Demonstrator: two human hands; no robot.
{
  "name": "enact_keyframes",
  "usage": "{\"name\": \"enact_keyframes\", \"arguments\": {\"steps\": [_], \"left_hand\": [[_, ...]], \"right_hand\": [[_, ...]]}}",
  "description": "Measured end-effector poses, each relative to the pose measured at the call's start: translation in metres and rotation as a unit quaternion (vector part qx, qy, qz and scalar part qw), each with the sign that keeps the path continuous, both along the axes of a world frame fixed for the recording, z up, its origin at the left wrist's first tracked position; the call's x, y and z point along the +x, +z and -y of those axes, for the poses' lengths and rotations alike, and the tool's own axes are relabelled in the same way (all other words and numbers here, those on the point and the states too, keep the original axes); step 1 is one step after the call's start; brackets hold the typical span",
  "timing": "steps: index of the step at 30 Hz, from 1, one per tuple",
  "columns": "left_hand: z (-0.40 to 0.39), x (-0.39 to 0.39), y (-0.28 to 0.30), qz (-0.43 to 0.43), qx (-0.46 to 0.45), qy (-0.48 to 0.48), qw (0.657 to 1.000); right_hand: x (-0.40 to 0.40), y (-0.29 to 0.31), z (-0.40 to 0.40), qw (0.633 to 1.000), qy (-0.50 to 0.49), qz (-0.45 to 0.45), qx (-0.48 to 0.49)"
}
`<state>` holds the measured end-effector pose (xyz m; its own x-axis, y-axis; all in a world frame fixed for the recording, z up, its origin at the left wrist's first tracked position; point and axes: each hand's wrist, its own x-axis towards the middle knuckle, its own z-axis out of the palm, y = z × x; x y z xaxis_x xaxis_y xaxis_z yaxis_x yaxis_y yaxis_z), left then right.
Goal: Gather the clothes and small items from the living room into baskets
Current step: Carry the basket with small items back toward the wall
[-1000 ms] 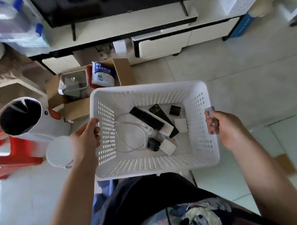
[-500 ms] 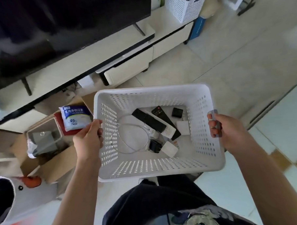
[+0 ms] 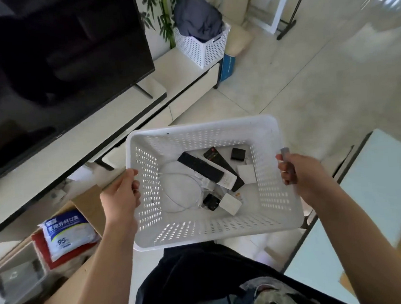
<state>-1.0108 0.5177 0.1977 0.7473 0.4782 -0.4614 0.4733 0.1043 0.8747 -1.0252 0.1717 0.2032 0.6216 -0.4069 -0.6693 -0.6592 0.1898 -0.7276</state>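
The large black flat television screen (image 3: 60,66) is cut off by the top and left edges. The open brown cardboard box (image 3: 68,261) runs out past the bottom-left corner, and its clear plastic contents there are blurred. The grey bundle of cloth (image 3: 197,16) hides the inside of the far white perforated plastic basket (image 3: 202,48). In the near white perforated plastic basket (image 3: 275,194), the black remote control (image 3: 200,166) overlaps the white one beneath it. The right hand (image 3: 297,173) covers most of a small grey object it grips; what that is cannot be told.
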Motion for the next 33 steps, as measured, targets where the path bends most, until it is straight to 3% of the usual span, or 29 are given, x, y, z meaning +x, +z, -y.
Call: {"name": "enact_keyframes", "arguments": {"steps": [17, 25, 33], "left_hand": [[0.120, 0.300, -0.007, -0.044, 0.017, -0.062, 0.997], [0.175, 0.411, 0.003, -0.032, 0.005, -0.060, 0.998], [0.249, 0.474, -0.006, -0.043, -0.008, 0.022, 0.999]], "right_hand": [[0.245, -0.004, 0.110, 0.995, -0.096, -0.007, 0.019], [0.362, 0.003, 0.163, 0.997, -0.082, -0.004, 0.016], [0.474, 0.003, 0.240, 1.000, -0.017, -0.003, -0.020]]}}
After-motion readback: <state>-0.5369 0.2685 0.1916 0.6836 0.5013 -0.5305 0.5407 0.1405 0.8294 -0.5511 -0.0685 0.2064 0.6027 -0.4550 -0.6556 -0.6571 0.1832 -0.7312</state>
